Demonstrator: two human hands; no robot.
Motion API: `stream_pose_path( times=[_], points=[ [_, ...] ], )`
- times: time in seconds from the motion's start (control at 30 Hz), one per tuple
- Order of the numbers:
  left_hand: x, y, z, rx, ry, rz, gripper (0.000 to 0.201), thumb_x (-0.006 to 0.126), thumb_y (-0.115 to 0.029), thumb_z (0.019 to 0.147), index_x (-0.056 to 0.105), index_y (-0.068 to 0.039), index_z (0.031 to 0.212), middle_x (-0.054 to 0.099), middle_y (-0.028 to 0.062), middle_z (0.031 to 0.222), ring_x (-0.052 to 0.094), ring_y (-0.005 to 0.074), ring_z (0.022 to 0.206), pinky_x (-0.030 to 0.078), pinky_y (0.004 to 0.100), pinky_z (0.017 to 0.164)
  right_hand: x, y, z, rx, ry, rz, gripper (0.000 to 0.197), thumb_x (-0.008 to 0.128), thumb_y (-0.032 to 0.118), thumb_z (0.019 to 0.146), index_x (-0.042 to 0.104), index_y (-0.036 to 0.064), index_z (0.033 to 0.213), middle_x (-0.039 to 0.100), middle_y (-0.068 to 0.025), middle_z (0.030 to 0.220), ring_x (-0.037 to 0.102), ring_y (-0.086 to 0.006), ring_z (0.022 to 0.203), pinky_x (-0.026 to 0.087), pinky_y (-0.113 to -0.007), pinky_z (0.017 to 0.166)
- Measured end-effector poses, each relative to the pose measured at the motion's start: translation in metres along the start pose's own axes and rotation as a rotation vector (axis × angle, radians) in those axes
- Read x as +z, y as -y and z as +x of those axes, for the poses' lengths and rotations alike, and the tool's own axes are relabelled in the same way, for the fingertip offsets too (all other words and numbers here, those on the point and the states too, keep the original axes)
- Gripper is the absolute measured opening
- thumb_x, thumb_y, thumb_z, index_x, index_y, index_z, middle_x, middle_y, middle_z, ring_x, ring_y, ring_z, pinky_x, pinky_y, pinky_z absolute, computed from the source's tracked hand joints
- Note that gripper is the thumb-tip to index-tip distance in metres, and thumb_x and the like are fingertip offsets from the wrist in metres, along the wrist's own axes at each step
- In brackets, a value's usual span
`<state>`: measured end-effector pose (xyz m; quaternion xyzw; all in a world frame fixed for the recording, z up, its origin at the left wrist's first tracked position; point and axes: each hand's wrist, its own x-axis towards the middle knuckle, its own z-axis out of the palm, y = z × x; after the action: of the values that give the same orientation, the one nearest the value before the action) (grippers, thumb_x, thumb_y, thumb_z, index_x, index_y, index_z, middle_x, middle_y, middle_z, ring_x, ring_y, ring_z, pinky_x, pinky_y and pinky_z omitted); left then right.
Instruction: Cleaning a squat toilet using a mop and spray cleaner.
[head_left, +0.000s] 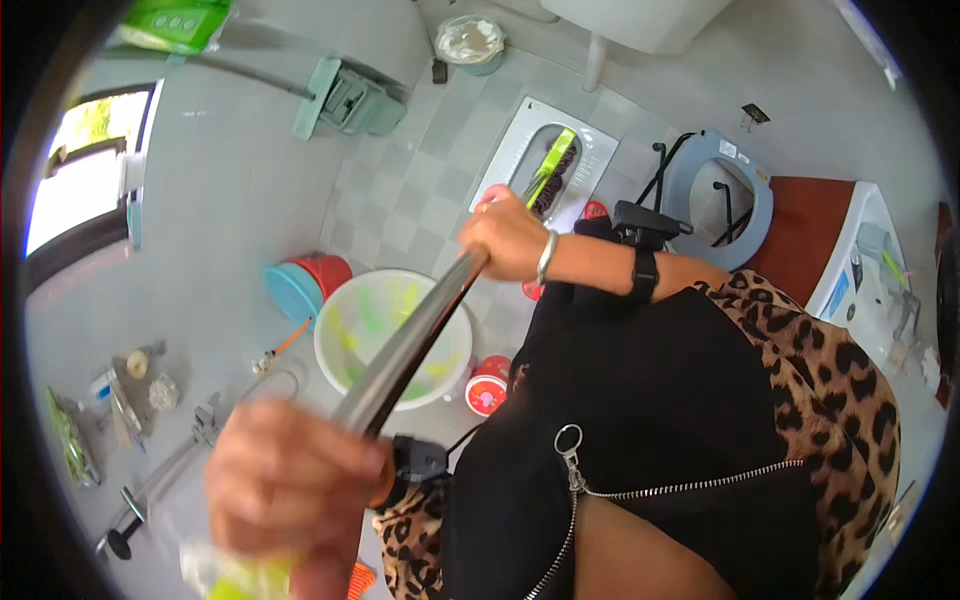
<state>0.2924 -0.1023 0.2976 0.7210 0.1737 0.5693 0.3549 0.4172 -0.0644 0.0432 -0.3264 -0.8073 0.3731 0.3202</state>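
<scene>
Both my hands grip the silver pole of a flat mop. My left hand (295,480), blurred, is closed round its upper end, at the lower left, close to the camera. Further down the pole (410,345), my right hand (510,240) is wrapped round it in a fist. The mop (555,155) has a lime-green head with a dark shaggy pad, which lies over the bowl of the white squat toilet (505,150). Whether the pad touches the bowl's bottom I cannot tell. A lime-green piece with clear wrapping shows below my left hand.
A big white basin (335,335) stands on the tiled floor beside blue (290,290) and red (325,270) basins. A red tub (488,388) is near my body. Right of the toilet stands a commode chair (690,215), then a washbasin (835,270). A lined bin (470,45) sits at the far wall.
</scene>
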Motion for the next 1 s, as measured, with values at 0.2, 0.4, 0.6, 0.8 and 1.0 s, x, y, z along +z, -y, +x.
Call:
stream_pose_path(
  times=[0.2, 0.4, 0.6, 0.8, 1.0],
  points=[
    [0.004, -0.084, 0.036, -0.112, 0.172, -0.056, 0.024, 0.050, -0.023, 0.086, 0.046, -0.010, 0.066, 0.046, -0.0005, 0.059, 0.045, 0.0110, 0.051, 0.050, 0.0237, 0.052, -0.024, 0.082, 0.009, -0.240, -0.068, 0.120, 0.010, 0.058, 0.013, 0.054, 0.052, 0.0098, 0.048, 0.052, -0.0071, 0.050, 0.052, -0.0244, 0.056, 0.033, -0.038, 0.078],
    [0.003, -0.052, 0.033, 0.027, 0.001, -0.100, 0.032, 0.054, -0.026, 0.085, 0.046, -0.011, 0.058, 0.042, -0.0029, 0.048, 0.042, 0.0075, 0.040, 0.044, 0.0192, 0.043, -0.019, 0.060, 0.012, -0.162, -0.054, 0.150, 0.010, 0.058, 0.011, 0.054, 0.051, 0.0084, 0.048, 0.051, -0.0091, 0.050, 0.052, -0.0260, 0.056, 0.032, -0.037, 0.074],
    [-0.019, 0.007, -0.025, -0.165, -0.233, 0.239, 0.030, 0.048, -0.019, 0.082, 0.043, -0.006, 0.056, 0.045, 0.0053, 0.048, 0.045, 0.0177, 0.039, 0.041, 0.0290, 0.038, 0.011, -0.004, 0.016, 0.103, 0.191, -0.009, 0.006, 0.062, 0.015, 0.062, 0.057, 0.0107, 0.063, 0.057, -0.0086, 0.063, 0.056, -0.0258, 0.069, 0.034, -0.039, 0.076],
    [-0.038, 0.054, -0.069, -0.300, -0.519, 0.108, 0.024, 0.043, -0.013, 0.085, 0.035, -0.007, 0.062, 0.035, 0.0037, 0.046, 0.035, 0.0140, 0.040, 0.038, 0.0296, 0.043, -0.024, -0.057, 0.014, 0.036, 0.041, -0.056, 0.040, 0.070, 0.023, 0.068, 0.055, 0.0113, 0.104, 0.055, -0.0113, 0.103, 0.050, -0.0291, 0.103, 0.040, -0.040, 0.086],
    [-0.061, 0.072, -0.090, -0.359, -0.569, 0.126, 0.029, 0.040, -0.015, 0.090, 0.034, -0.009, 0.062, 0.030, 0.0013, 0.047, 0.030, 0.0114, 0.043, 0.033, 0.0259, 0.045, -0.214, -0.080, 0.054, 0.085, -0.568, -0.541, 0.033, 0.067, 0.021, 0.072, 0.057, 0.0092, 0.102, 0.057, -0.0119, 0.105, 0.052, -0.0304, 0.099, 0.041, -0.037, 0.087]
  ],
)
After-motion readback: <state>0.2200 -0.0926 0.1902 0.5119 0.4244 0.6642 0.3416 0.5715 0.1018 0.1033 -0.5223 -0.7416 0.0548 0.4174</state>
